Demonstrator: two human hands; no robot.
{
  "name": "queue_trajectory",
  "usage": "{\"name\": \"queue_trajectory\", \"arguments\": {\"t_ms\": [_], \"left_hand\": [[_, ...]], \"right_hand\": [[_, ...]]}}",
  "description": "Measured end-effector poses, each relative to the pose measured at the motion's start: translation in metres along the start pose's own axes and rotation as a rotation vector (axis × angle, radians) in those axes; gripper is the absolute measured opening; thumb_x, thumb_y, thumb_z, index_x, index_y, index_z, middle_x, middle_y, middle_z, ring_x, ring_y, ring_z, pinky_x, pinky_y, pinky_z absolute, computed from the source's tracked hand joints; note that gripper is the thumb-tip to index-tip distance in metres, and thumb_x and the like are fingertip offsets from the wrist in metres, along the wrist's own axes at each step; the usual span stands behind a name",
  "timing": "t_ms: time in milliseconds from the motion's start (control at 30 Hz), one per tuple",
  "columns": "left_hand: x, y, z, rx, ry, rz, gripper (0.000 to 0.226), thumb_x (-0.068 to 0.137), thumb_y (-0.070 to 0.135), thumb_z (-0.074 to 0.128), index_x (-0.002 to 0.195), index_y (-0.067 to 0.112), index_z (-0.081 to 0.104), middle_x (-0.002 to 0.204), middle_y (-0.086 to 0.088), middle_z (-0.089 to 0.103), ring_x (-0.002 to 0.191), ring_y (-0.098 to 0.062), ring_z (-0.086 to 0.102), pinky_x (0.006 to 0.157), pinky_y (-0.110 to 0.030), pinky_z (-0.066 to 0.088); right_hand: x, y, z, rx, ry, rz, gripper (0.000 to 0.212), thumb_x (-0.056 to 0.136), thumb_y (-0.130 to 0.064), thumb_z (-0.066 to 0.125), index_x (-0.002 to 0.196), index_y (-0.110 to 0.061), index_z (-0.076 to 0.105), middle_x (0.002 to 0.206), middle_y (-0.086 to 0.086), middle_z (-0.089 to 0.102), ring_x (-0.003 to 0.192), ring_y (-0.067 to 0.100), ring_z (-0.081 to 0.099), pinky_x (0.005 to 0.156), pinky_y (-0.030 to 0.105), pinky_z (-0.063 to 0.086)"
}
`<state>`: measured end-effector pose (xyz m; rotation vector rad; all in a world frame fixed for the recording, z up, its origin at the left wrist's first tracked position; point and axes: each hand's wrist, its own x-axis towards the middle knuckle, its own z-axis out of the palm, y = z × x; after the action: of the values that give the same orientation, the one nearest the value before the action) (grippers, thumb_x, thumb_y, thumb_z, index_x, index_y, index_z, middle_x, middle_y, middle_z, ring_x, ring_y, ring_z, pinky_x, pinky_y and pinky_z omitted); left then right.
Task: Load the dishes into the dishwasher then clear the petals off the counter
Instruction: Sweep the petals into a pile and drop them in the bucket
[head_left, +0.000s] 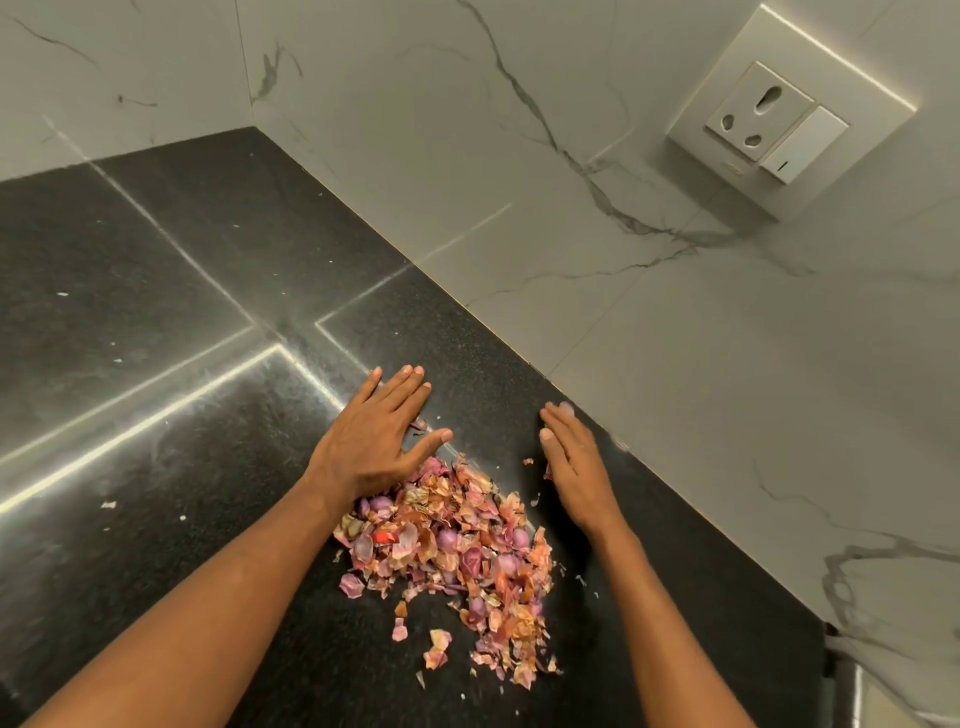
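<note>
arms: bare to frame edge | sleeves: none visible | hands: apparently no rings, right blurred

The petals (457, 551) are a loose heap of dry pink, purple and orange-brown flakes on the black counter (156, 312), near the right wall. The heap runs from the middle toward the near edge, thinning into stray bits at its near side.
</note>
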<state>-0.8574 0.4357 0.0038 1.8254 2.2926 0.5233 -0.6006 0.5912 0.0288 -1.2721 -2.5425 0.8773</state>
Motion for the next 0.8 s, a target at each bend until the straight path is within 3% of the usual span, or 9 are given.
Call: {"name": "queue_trajectory", "arguments": {"t_ms": [133,267,333,433,533,600,667,733,800], "left_hand": [[0.000,0.001,-0.001,-0.011,0.013,0.001,0.085,0.098,0.074,0.013,0.160,0.015,0.020,0.168,-0.001,0.010,0.155,-0.009,0.001,0.128,-0.042,-0.002],[-0.001,0.000,0.001,-0.019,0.021,0.003,0.084,0.099,0.073,0.015,0.160,0.015,0.022,0.167,-0.002,0.012,0.155,-0.009,0.003,0.128,-0.041,-0.002],[-0.001,0.000,0.002,-0.016,0.038,0.007,0.084,0.099,0.073,0.015,0.159,0.015,0.025,0.167,-0.002,0.015,0.155,-0.010,0.006,0.128,-0.041,0.000],[0.000,0.000,0.002,-0.013,0.048,0.008,0.084,0.099,0.073,0.015,0.159,0.015,0.026,0.167,-0.002,0.016,0.155,-0.010,0.008,0.128,-0.041,0.002],[-0.001,0.000,0.003,-0.008,0.043,0.007,0.085,0.099,0.074,0.013,0.159,0.015,0.026,0.167,-0.002,0.016,0.155,-0.009,0.007,0.128,-0.041,0.002],[-0.001,-0.001,0.003,-0.004,0.047,0.002,0.084,0.099,0.074,0.013,0.159,0.016,0.025,0.167,-0.001,0.016,0.155,-0.009,0.006,0.128,-0.041,0.003],[-0.001,-0.001,0.003,-0.003,0.042,0.005,0.084,0.099,0.073,0.013,0.159,0.016,0.025,0.167,-0.001,0.015,0.155,-0.009,0.006,0.128,-0.042,0.003],[0.000,-0.001,0.003,-0.001,0.046,0.002,0.084,0.099,0.073,0.012,0.159,0.016,0.024,0.167,-0.001,0.015,0.155,-0.009,0.005,0.128,-0.042,0.003],[0.000,-0.001,0.004,-0.001,0.041,0.001,0.084,0.099,0.073,0.012,0.160,0.017,0.024,0.167,-0.001,0.014,0.155,-0.009,0.005,0.128,-0.042,0.004]], "right_hand": [[-0.051,-0.038,0.027,0.132,-0.013,-0.141,0.045,0.107,-0.045,0.036,0.139,-0.027,0.062,0.149,-0.013,0.055,0.139,-0.006,0.041,0.117,0.030,0.034],[-0.048,-0.043,0.024,0.234,0.262,-0.141,0.039,0.106,-0.041,0.043,0.125,-0.023,0.072,0.135,-0.006,0.067,0.127,0.000,0.057,0.110,0.029,0.044],[-0.024,-0.028,0.006,0.181,0.366,-0.056,0.038,0.108,-0.039,0.042,0.129,-0.022,0.069,0.139,-0.007,0.062,0.130,0.004,0.054,0.111,0.035,0.043],[0.005,0.000,-0.010,0.078,0.243,0.098,0.048,0.109,-0.047,0.037,0.148,-0.021,0.052,0.151,-0.003,0.046,0.140,0.012,0.040,0.118,0.040,0.035],[0.001,0.015,-0.003,-0.098,0.101,0.061,0.059,0.108,-0.055,0.035,0.157,-0.024,0.039,0.163,-0.004,0.029,0.150,0.015,0.024,0.123,0.039,0.025],[-0.018,0.005,0.005,0.023,0.065,-0.022,0.052,0.110,-0.050,0.035,0.155,-0.027,0.043,0.165,-0.007,0.032,0.153,0.007,0.021,0.125,0.038,0.022],[-0.043,-0.012,0.014,0.176,0.080,-0.145,0.041,0.110,-0.037,0.042,0.146,-0.024,0.057,0.155,-0.007,0.050,0.147,0.004,0.037,0.121,0.031,0.032],[-0.063,-0.025,0.019,0.215,0.227,-0.279,0.030,0.106,-0.024,0.051,0.128,-0.018,0.071,0.132,-0.007,0.067,0.129,0.005,0.058,0.108,0.029,0.047],[-0.061,-0.032,0.017,0.237,0.388,-0.268,0.026,0.104,-0.020,0.053,0.118,-0.018,0.075,0.118,-0.010,0.071,0.116,0.007,0.064,0.097,0.032,0.052]]}}
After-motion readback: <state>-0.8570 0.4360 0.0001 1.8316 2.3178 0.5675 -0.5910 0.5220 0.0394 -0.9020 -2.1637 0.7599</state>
